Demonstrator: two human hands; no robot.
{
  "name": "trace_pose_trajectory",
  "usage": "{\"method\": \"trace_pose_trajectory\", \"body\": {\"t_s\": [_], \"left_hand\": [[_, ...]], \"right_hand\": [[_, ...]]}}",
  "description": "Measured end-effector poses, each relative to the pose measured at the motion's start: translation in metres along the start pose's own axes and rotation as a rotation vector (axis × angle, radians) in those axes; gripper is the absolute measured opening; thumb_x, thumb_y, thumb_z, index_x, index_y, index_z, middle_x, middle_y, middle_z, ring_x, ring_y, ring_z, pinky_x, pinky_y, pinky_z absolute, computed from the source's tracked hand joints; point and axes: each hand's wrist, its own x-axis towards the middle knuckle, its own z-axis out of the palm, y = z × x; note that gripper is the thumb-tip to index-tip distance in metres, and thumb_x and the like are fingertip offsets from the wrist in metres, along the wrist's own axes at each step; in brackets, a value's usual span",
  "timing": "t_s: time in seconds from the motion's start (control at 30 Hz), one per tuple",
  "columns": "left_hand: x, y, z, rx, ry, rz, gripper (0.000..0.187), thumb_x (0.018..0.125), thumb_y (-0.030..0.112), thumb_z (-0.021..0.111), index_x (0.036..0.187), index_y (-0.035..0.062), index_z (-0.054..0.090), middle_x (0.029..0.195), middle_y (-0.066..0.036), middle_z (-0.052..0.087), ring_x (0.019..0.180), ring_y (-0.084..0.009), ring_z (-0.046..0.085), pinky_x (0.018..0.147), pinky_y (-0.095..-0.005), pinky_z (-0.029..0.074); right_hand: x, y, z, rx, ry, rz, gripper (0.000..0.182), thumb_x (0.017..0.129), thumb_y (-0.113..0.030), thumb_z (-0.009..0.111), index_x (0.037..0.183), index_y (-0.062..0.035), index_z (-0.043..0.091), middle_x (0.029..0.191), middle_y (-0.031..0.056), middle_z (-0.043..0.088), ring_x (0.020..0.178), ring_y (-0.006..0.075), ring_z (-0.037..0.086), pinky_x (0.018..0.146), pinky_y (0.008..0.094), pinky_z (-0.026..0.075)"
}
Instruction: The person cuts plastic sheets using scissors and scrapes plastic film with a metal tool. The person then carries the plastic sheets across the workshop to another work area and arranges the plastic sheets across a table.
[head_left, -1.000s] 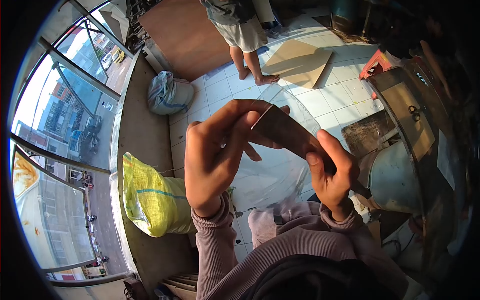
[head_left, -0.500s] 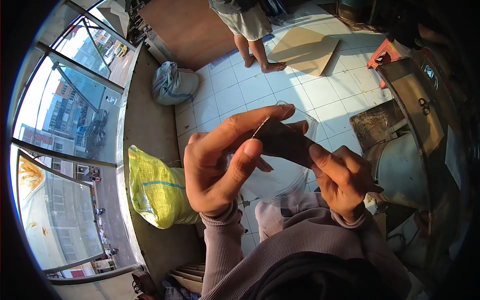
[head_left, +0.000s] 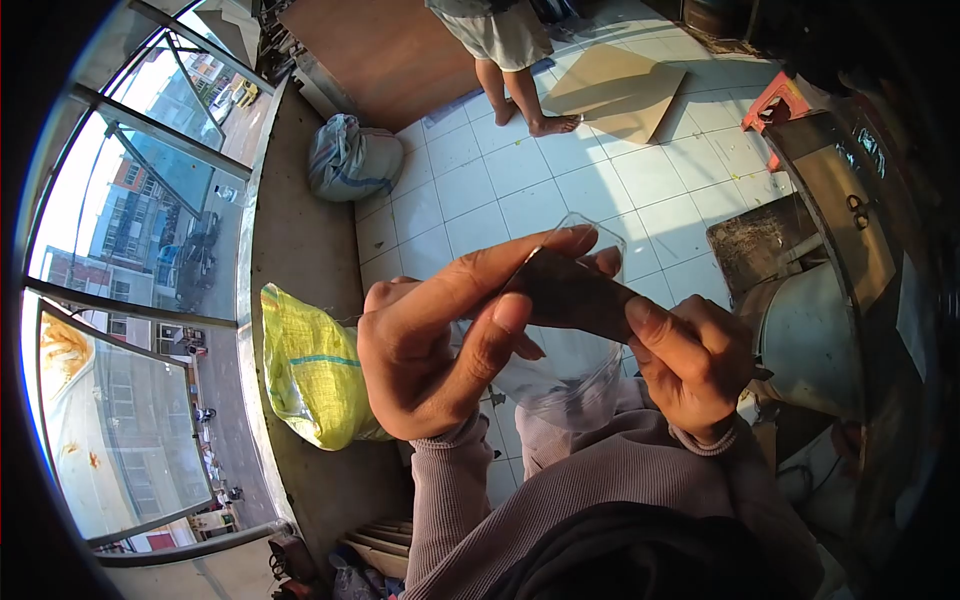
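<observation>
A dark flat piece (head_left: 572,292) is held up between my two hands at the middle of the view. My left hand (head_left: 440,335) pinches its left end, with the thumb below and the fingers above and behind. My right hand (head_left: 695,355) grips its right end between thumb and curled fingers. Clear plastic (head_left: 570,385), crumpled and see-through, hangs behind and below the dark piece, and its upper edge rises past my left fingertips. Which fingers bear the plastic I cannot tell.
Beyond my hands a person (head_left: 515,80) stands barefoot on the tiled floor beside a brown board (head_left: 620,90). Sacks, one yellow (head_left: 320,375) and one white (head_left: 350,160), lean by the left wall. A red stool (head_left: 780,105) and a pale drum (head_left: 810,335) are at right.
The dark piece has turned slightly, its left end lower and its face more level. The view has shifted a little. My hands keep their hold, and the plastic has moved slightly.
</observation>
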Motion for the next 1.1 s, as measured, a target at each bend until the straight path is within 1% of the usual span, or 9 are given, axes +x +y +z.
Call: {"method": "trace_pose_trajectory", "body": {"t_s": [0.1,0.2,0.4,0.5,0.6,0.8,0.9,1.0,1.1], "left_hand": [[-0.001,-0.001,-0.004,0.028,-0.034,-0.014,0.041,0.087,0.021,0.045,0.107,-0.0149,0.048,0.093,-0.026,0.060,0.080,-0.0289,0.063,0.046,-0.0201,0.048],[-0.002,-0.002,-0.007,0.037,-0.049,-0.031,0.040,0.087,0.020,0.045,0.107,-0.0142,0.048,0.092,-0.026,0.060,0.081,-0.0280,0.063,0.046,-0.0203,0.048],[-0.004,-0.005,-0.007,0.030,-0.031,-0.065,0.040,0.087,0.020,0.045,0.108,-0.0139,0.047,0.093,-0.025,0.060,0.080,-0.0259,0.063,0.047,-0.0201,0.048],[-0.003,-0.006,-0.008,0.031,-0.035,-0.064,0.040,0.087,0.020,0.045,0.109,-0.0139,0.047,0.094,-0.025,0.060,0.081,-0.0259,0.063,0.047,-0.0201,0.049],[-0.002,-0.006,-0.010,0.018,-0.055,-0.069,0.041,0.087,0.020,0.045,0.109,-0.0142,0.047,0.095,-0.025,0.060,0.081,-0.0264,0.063,0.048,-0.0203,0.049],[0.000,-0.003,-0.008,0.010,-0.048,-0.101,0.040,0.087,0.017,0.045,0.108,-0.0158,0.046,0.095,-0.026,0.059,0.083,-0.0286,0.063,0.048,-0.0206,0.048],[0.000,-0.003,-0.007,0.008,-0.025,-0.087,0.038,0.086,0.015,0.045,0.107,-0.0164,0.047,0.093,-0.027,0.059,0.083,-0.0296,0.062,0.048,-0.0205,0.048],[0.000,-0.004,-0.010,0.023,-0.044,-0.081,0.036,0.085,0.013,0.045,0.106,-0.0164,0.048,0.093,-0.027,0.059,0.082,-0.0299,0.063,0.048,-0.0206,0.048],[0.000,-0.004,-0.011,0.027,-0.049,-0.089,0.037,0.086,0.014,0.045,0.107,-0.0164,0.047,0.094,-0.027,0.059,0.082,-0.0294,0.063,0.048,-0.0206,0.048]], "right_hand": [[0.000,0.000,0.000,0.018,-0.031,0.007,0.036,0.062,0.002,0.067,0.096,-0.0092,0.064,0.061,-0.0045,0.047,0.042,0.0057,0.034,0.037,0.0178,0.028],[-0.002,0.001,0.002,-0.025,-0.041,-0.022,0.037,0.062,-0.001,0.067,0.098,-0.0103,0.064,0.060,-0.0050,0.045,0.043,0.0053,0.035,0.038,0.0176,0.029],[-0.006,0.002,0.007,0.012,-0.034,0.026,0.039,0.062,-0.003,0.068,0.100,-0.0124,0.063,0.058,-0.0055,0.041,0.043,0.0047,0.036,0.039,0.0174,0.030],[-0.008,0.003,0.009,0.019,-0.035,0.031,0.040,0.062,-0.003,0.068,0.101,-0.0126,0.063,0.058,-0.0053,0.040,0.043,0.0049,0.036,0.039,0.0177,0.030],[-0.010,0.005,0.014,0.026,0.022,0.021,0.042,0.061,-0.002,0.069,0.101,-0.0128,0.063,0.058,-0.0050,0.038,0.043,0.0053,0.036,0.039,0.0182,0.030],[-0.011,0.006,0.015,0.038,0.010,0.025,0.046,0.058,-0.001,0.071,0.102,-0.0129,0.063,0.060,-0.0039,0.035,0.043,0.0061,0.035,0.039,0.0187,0.030],[-0.010,0.007,0.015,0.027,0.005,0.021,0.045,0.059,-0.001,0.071,0.102,-0.0128,0.063,0.060,-0.0039,0.035,0.043,0.0063,0.035,0.039,0.0186,0.030],[-0.011,0.007,0.017,0.012,0.018,0.009,0.046,0.059,0.000,0.071,0.102,-0.0128,0.062,0.061,-0.0038,0.035,0.043,0.0063,0.035,0.039,0.0185,0.030],[-0.013,0.009,0.016,0.018,-0.001,0.005,0.046,0.059,0.000,0.071,0.102,-0.0128,0.063,0.061,-0.0038,0.036,0.043,0.0061,0.035,0.039,0.0185,0.031]]}}
